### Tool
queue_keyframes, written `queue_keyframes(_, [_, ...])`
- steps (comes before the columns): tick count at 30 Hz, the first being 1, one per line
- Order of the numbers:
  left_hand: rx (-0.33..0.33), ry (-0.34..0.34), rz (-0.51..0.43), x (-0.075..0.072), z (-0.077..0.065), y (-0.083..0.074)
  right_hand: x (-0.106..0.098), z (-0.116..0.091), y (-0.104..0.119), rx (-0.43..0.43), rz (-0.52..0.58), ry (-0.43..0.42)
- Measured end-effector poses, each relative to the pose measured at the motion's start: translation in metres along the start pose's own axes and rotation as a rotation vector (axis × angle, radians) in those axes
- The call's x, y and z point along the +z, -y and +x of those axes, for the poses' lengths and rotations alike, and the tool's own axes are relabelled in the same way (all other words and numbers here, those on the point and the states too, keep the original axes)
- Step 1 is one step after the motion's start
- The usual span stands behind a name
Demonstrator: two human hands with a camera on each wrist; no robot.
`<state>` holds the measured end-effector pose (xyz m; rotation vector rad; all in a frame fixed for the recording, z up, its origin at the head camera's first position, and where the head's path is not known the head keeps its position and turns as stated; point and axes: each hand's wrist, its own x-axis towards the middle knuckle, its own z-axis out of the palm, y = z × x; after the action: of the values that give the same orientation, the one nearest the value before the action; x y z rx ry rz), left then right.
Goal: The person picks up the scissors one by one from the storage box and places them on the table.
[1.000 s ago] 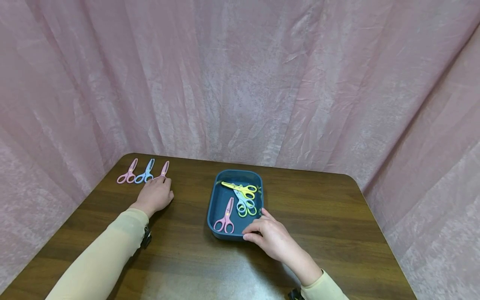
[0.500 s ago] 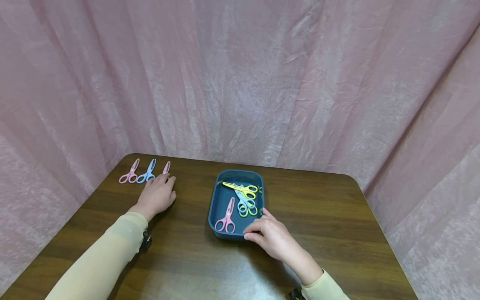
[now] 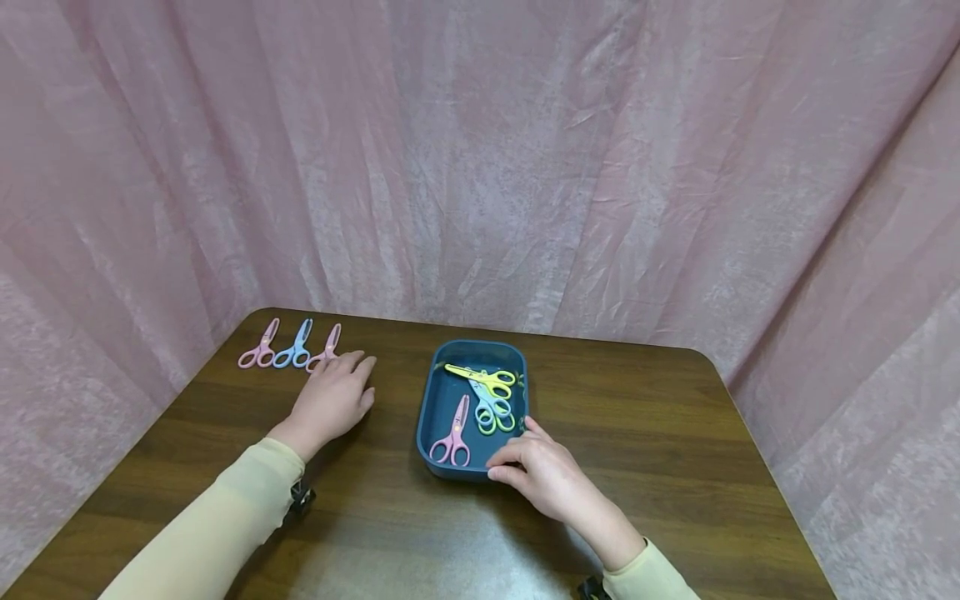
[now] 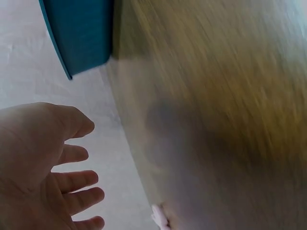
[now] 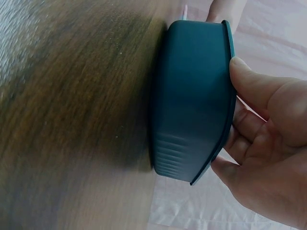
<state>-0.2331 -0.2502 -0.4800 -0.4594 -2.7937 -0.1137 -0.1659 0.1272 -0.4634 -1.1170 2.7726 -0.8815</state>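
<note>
Three scissors lie in a row at the table's back left: pink (image 3: 266, 340), blue (image 3: 300, 339) and pink (image 3: 333, 340). My left hand (image 3: 332, 402) is just in front of the right-hand pink pair, partly covering its handles. In the left wrist view its fingers are spread and relaxed, with nothing held. With thumb and fingers my right hand (image 3: 546, 477) grips the near right corner of a dark blue tray (image 5: 192, 91) by its rim. Inside the tray, yellow scissors (image 3: 491, 382) lie over light blue scissors (image 3: 486, 401) and green-handled scissors (image 3: 507, 422); pink scissors (image 3: 455, 433) lie apart.
The wooden table (image 3: 630, 417) carries the tray near its middle. Pink curtains (image 3: 495, 167) hang behind it and along both sides.
My left hand has drawn away from the right-hand pink scissors, rightward and toward me, uncovering more of them. The scissors stay on the table. My right hand keeps its place on the tray.
</note>
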Motion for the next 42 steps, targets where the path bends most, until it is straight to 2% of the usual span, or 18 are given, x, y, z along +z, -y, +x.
queue_keyframes(7, [0.041,-0.041,0.005,-0.006,-0.004,-0.015,0.0,-0.001,0.0,-0.011,-0.005,-0.008])
queue_keyframes(20, [0.08,-0.062,-0.003,-0.013,-0.007,-0.039,0.0,-0.001,0.0,-0.021,-0.01,-0.009])
queue_keyframes(33, [0.104,-0.114,-0.025,-0.021,-0.012,-0.054,0.0,-0.001,-0.001,-0.018,-0.006,-0.01])
queue_keyframes(42, [0.118,-0.091,-0.053,-0.019,-0.013,-0.062,0.001,-0.001,-0.001,-0.016,-0.003,-0.012])
